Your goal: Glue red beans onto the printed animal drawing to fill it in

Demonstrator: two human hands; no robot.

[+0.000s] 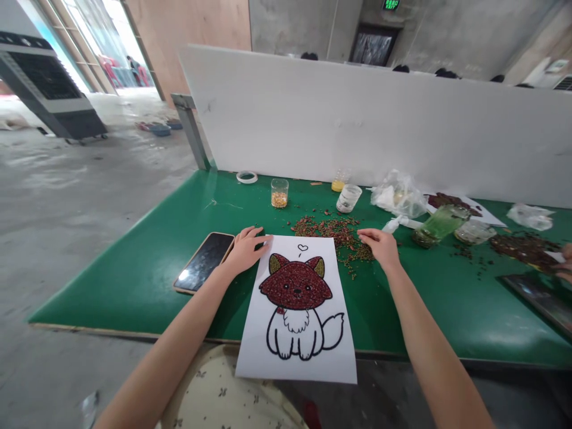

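Observation:
A white sheet with an outlined fox drawing lies over the table's front edge. Dark red pieces cover the fox's head, and yellow-green ones fill its ears. My left hand rests at the sheet's top left corner, fingers spread, with a fingertip on the paper. Behind the sheet, red and green beans are scattered in a loose pile. At the right side of that pile is my right hand, thumb and fingertips pinched together; anything between them is too small to make out.
On the green table are a phone, a glass of yellow kernels, a clear cup, plastic bags and a tilted green jar. Another person's hand shows at the right edge. A white partition stands behind.

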